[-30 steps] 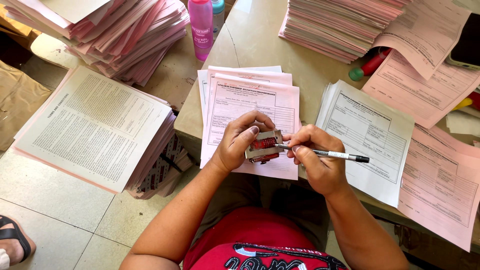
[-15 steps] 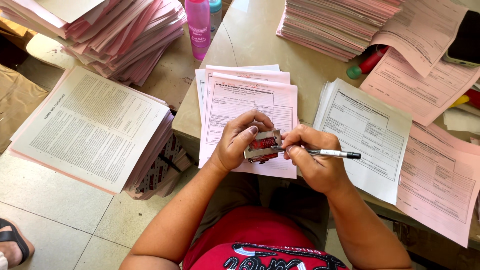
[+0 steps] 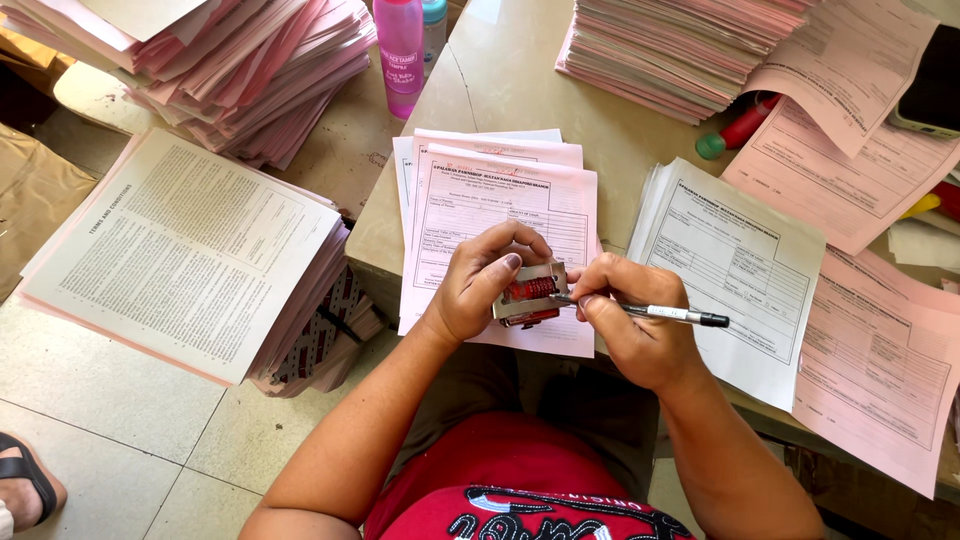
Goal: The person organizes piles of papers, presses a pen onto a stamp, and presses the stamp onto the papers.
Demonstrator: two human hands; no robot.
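My left hand (image 3: 478, 282) grips a small metal numbering stamp (image 3: 529, 293) with red wheels, held just above the near edge of a pink form (image 3: 500, 210). My right hand (image 3: 632, 320) holds a white pen (image 3: 668, 314) with a black cap end, its tip poked into the stamp's wheels. The pink form tops a small stack of pink and white sheets on the beige table (image 3: 520, 90).
A white form stack (image 3: 735, 265) lies right of my hands, loose pink forms (image 3: 875, 370) beyond it. Tall stacks of pink and white paper (image 3: 690, 45) sit far right and far left (image 3: 240, 70). A pink bottle (image 3: 400, 50), a printed stack (image 3: 180, 250) on a lower surface, a sandalled foot (image 3: 25, 485).
Both hands stay together on the stamp with only small shifts; the pen tip keeps working at the wheels.
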